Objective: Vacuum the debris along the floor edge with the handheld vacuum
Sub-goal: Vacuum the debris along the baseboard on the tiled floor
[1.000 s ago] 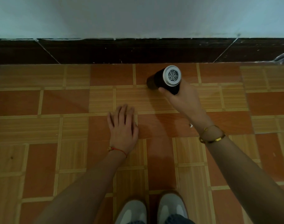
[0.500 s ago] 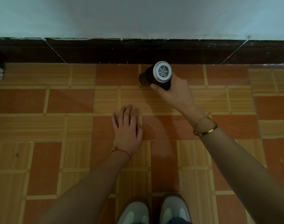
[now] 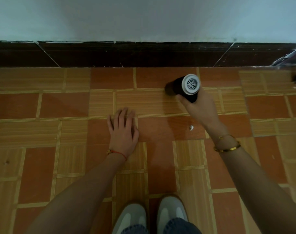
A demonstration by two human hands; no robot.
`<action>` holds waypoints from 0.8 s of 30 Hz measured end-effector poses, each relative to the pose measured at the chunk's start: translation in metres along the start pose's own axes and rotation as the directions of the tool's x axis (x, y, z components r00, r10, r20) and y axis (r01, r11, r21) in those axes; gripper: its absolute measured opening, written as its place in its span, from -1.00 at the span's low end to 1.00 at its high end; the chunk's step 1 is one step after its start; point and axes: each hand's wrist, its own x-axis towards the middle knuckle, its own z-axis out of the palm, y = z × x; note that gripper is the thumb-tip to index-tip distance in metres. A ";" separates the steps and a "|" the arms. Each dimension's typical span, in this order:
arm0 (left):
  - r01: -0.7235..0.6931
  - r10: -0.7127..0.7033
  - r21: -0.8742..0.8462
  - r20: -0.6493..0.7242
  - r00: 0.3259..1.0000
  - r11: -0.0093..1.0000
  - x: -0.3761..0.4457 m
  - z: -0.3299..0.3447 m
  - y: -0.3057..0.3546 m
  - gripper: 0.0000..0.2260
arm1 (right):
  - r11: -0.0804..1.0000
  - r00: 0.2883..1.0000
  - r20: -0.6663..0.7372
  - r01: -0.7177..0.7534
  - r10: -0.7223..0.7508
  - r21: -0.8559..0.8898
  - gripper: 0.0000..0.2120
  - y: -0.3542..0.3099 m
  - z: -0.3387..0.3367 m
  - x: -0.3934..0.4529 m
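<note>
a: what is the right hand doing?

b: its grip is wrapped around the black barrel of the handheld vacuum. the vacuum lies low and nearly level over the floor, its white grilled rear cap facing the camera and its front end pointing left, near the dark skirting at the foot of the wall. held that way, i judge, so the mouth skims the tiles along the edge.

a: and the left hand?

b: flat on the floor, fingers spread, holding nothing. it looks like a prop for a crouching body; two pale shoes show at the bottom.

a: any debris?

b: one small white scrap lies on a red tile just beside the right wrist, behind the vacuum's mouth, not yet picked up.
</note>
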 end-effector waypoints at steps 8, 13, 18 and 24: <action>0.001 -0.001 0.039 0.002 1.000 0.999 0.000 0.003 0.000 -0.54 | 0.996 0.994 -0.068 -0.084 0.083 -0.013 -0.46 0.027 -0.019 -0.035; -0.003 0.004 0.084 -0.003 1.000 0.996 0.000 0.002 0.009 -0.55 | 0.991 0.989 -0.080 -0.131 0.128 -0.026 -0.48 0.045 -0.034 -0.059; -0.073 0.072 0.045 0.020 0.997 0.996 -0.005 0.005 0.020 -0.56 | 0.980 0.977 -0.121 -0.183 0.174 -0.073 -0.44 0.058 -0.043 -0.080; -0.232 0.233 -0.019 0.102 0.967 0.972 -0.004 0.013 0.060 -0.54 | 0.959 0.950 -0.141 -0.284 0.279 -0.018 -0.46 0.075 -0.056 -0.109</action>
